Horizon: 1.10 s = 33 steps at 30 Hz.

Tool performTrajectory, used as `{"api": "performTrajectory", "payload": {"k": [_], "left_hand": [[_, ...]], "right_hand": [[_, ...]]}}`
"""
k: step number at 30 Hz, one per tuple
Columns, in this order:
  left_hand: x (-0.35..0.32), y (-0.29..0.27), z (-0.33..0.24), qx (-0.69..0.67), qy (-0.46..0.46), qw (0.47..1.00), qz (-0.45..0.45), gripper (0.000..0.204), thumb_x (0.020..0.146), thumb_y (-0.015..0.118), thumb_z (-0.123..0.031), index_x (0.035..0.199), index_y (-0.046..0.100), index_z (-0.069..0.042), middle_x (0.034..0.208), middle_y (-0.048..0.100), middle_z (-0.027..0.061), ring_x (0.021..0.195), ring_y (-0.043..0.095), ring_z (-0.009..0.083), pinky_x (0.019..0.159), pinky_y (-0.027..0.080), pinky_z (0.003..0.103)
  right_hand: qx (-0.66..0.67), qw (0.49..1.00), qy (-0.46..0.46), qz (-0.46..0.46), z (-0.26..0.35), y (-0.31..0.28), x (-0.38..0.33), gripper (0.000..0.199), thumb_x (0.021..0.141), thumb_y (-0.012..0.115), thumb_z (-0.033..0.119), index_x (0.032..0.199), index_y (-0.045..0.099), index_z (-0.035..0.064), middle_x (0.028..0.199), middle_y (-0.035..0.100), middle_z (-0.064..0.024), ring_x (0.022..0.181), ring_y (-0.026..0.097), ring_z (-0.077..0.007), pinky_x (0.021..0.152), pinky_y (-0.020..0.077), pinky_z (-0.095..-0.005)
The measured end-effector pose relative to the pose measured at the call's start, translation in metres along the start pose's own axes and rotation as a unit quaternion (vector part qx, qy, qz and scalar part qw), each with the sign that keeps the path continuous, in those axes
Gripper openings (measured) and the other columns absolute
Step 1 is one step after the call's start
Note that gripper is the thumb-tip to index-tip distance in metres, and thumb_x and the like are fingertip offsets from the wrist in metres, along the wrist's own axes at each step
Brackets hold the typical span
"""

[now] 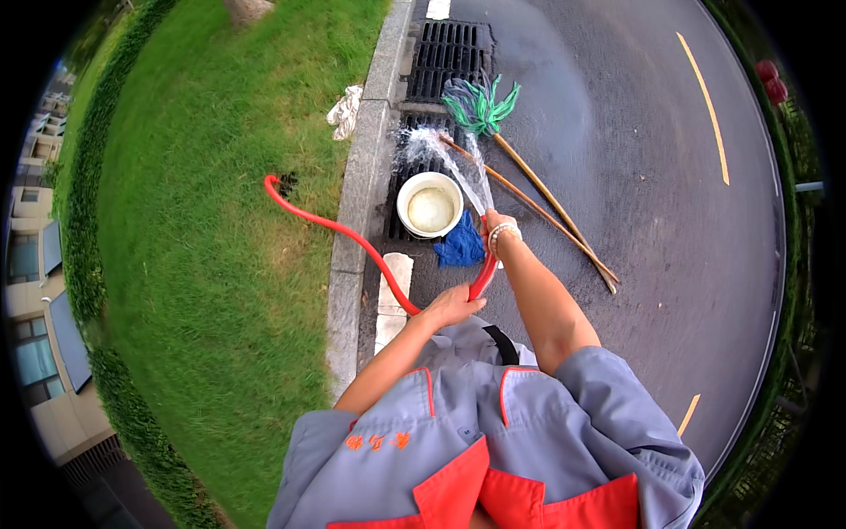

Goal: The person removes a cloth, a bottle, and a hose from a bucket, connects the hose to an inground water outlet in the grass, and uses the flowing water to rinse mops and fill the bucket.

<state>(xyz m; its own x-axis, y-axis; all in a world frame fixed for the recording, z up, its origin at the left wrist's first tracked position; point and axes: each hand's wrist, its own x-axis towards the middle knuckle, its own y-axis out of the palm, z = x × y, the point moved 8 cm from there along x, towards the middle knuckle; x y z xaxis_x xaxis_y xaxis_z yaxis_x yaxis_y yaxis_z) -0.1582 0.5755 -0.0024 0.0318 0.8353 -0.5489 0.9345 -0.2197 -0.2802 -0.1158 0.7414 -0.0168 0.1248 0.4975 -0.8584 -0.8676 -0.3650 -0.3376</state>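
Observation:
A red hose (359,231) runs from the grass over the kerb to my hands. My left hand (452,306) is wrapped round it close to my body. Farther out, my right hand (499,227) grips the hose near its end, a beaded bracelet on the wrist. Water (476,172) sprays from there in two streams, splashing on the drain grate (448,57) and by the mop. A white bucket (430,204) stands on the nearer grate, with a blue cloth (460,244) beside it. The mop (480,106) with green strands lies beyond, its wooden handle pointing back toward the right.
A second wooden pole (529,204) crosses near the mop handle on the wet road (608,115). A stone kerb (350,251) divides road from grass (211,220). A whitish cloth (345,112) lies at the lawn's edge. A hedge (79,212) and buildings stand at left.

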Motion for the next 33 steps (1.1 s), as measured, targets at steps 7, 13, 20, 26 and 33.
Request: {"api": "performTrajectory", "payload": {"k": [7, 13, 20, 26, 33], "left_hand": [[-0.001, 0.004, 0.007, -0.02, -0.019, 0.999, 0.021, 0.04, 0.087, 0.058, -0.038, 0.102, 0.052, -0.002, 0.071, 0.059, 0.0069, 0.063, 0.06, 0.0181, 0.06, 0.047, 0.034], [-0.007, 0.003, 0.011, -0.002, -0.006, 1.0, -0.003, 0.039, 0.086, 0.059, -0.038, 0.102, 0.053, -0.003, 0.071, 0.059, 0.0068, 0.063, 0.059, 0.0179, 0.06, 0.048, 0.034], [-0.006, 0.0, 0.013, 0.006, 0.007, 1.0, -0.003, 0.04, 0.086, 0.06, -0.037, 0.102, 0.053, -0.002, 0.071, 0.059, 0.0072, 0.063, 0.06, 0.0183, 0.061, 0.048, 0.034], [-0.014, -0.003, 0.012, 0.016, 0.005, 1.0, -0.006, 0.04, 0.086, 0.059, -0.037, 0.103, 0.052, -0.002, 0.071, 0.059, 0.0075, 0.063, 0.061, 0.019, 0.061, 0.048, 0.034], [-0.03, -0.006, 0.027, -0.016, 0.002, 1.0, 0.018, 0.038, 0.087, 0.059, -0.036, 0.101, 0.052, -0.002, 0.07, 0.057, 0.0057, 0.06, 0.057, 0.0166, 0.058, 0.047, 0.034]], "right_hand": [[-0.005, 1.0, -0.007, 0.009, -0.006, 0.006, 0.012, 0.034, 0.085, 0.05, 0.029, 0.063, 0.056, 0.0042, 0.053, 0.052, -0.0075, 0.038, 0.046, -0.0185, 0.038, 0.0403, -0.0364], [0.011, 1.0, 0.002, -0.001, -0.013, 0.009, 0.0, 0.033, 0.084, 0.05, 0.029, 0.061, 0.054, 0.0049, 0.051, 0.05, -0.0068, 0.036, 0.043, -0.0181, 0.037, 0.0389, -0.0358], [0.056, 0.998, 0.002, 0.007, -0.015, 0.01, 0.002, 0.035, 0.084, 0.049, 0.03, 0.062, 0.056, 0.0037, 0.051, 0.049, -0.0077, 0.036, 0.044, -0.0189, 0.035, 0.0378, -0.0358], [0.03, 0.998, 0.052, -0.02, -0.027, 0.009, 0.005, 0.034, 0.085, 0.05, 0.031, 0.065, 0.058, 0.005, 0.053, 0.052, -0.0062, 0.038, 0.046, -0.0183, 0.036, 0.0394, -0.0357], [0.018, 0.999, 0.041, -0.024, -0.035, 0.026, -0.001, 0.03, 0.086, 0.051, 0.03, 0.072, 0.059, 0.0053, 0.054, 0.053, -0.0058, 0.036, 0.043, -0.0154, 0.036, 0.0376, -0.0333]]}}
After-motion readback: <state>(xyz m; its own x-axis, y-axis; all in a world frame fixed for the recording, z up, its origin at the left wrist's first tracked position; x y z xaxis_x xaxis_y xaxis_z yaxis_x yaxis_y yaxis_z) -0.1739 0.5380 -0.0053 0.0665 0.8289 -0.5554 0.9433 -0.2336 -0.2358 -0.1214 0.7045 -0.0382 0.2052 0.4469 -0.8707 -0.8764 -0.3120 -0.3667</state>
